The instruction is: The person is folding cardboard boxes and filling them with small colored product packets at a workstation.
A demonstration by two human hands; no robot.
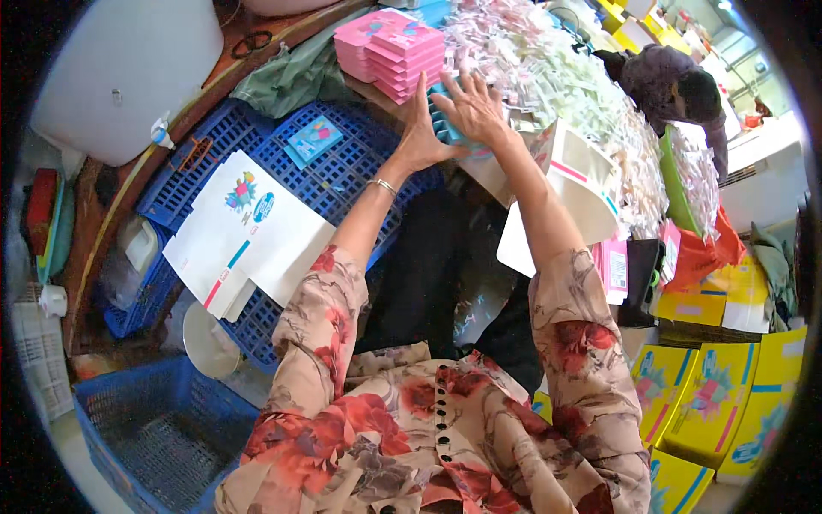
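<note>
Nearest me, floral sleeves reach forward; to my left, flat white cartons (248, 231) lie on blue plastic crates (342, 176); to my right, yellow boxes (711, 403) are stacked low; further out, I see both hands on a teal box (447, 128) at the bench (377, 90) edge; the left hand (421, 133) presses its left side, fingers up, clasping; the right hand (473, 107) lies spread over its top, fingers splayed; just beyond, a pink box stack (390, 51); behind, a heap of white packets (556, 77).
</note>
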